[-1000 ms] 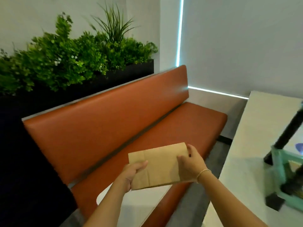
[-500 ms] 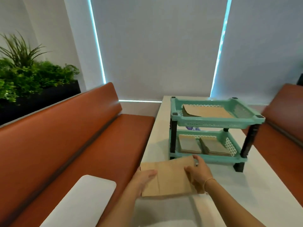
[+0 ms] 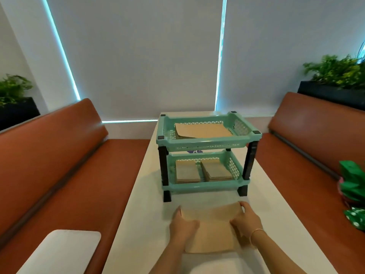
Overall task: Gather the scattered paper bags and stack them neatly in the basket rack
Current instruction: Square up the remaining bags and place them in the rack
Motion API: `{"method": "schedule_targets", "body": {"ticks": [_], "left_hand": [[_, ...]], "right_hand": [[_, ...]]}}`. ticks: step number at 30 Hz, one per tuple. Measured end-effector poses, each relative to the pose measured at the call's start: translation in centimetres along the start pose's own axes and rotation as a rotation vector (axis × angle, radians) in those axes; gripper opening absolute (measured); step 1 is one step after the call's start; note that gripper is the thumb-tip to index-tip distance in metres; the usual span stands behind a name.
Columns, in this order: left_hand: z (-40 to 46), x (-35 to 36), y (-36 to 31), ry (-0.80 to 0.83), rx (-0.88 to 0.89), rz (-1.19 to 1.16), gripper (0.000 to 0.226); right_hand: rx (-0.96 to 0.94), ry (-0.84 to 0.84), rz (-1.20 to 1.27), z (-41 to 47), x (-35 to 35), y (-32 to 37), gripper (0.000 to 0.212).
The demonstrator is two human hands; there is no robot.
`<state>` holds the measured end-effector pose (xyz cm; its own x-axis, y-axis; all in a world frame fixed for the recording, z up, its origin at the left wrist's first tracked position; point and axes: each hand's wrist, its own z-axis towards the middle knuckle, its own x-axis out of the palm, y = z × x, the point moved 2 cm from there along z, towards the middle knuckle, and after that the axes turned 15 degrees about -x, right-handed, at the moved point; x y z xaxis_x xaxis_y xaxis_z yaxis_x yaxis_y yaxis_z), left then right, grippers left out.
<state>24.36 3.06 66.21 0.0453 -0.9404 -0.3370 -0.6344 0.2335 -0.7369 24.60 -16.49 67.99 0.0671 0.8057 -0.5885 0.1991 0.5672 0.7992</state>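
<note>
- Paper bag (image 3: 211, 228) lies near the table's (image 3: 146, 204) near edge, before the basket rack (image 3: 205, 153).
- Left hand (image 3: 182, 227) and right hand (image 3: 245, 221) grip its side edges, fingers curled.

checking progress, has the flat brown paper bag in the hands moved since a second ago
Yes. The flat brown paper bag, held by the left hand and right hand, went from over the orange bench to the white table, before the green basket rack.

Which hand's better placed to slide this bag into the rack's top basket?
Right, probably. The right hand grips the bag at its far corner, nearest the rack. The left hand holds the near-left edge, farther back.
</note>
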Motion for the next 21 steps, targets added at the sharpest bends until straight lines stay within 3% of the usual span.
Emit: {"method": "schedule_targets", "body": {"ticks": [4, 8, 13, 17, 21], "left_hand": [[1.2, 0.8, 0.2, -0.151, 0.026, 0.145, 0.082], [1.5, 1.2, -0.1, -0.298, 0.094, 0.316, 0.072], [1.2, 1.6, 0.0, -0.35, 0.215, 0.286, 0.059], [0.4, 1.6, -0.3, -0.29, 0.371, 0.217, 0.05], [-0.9, 1.2, -0.5, -0.287, 0.379, 0.157, 0.045]], "right_hand": [[-0.019, 0.02, -0.101, 1.0, 0.6, -1.6, 0.059], [-0.056, 0.01, -0.202, 2.0, 1.0, -2.1, 0.047], [-0.164, -0.063, -0.366, 2.3, 1.0, -2.3, 0.03], [-0.157, -0.087, -0.163, 1.8, 0.2, -2.5, 0.02], [-0.212, -0.08, -0.057, 1.3, -0.9, -2.1, 0.018]]}}
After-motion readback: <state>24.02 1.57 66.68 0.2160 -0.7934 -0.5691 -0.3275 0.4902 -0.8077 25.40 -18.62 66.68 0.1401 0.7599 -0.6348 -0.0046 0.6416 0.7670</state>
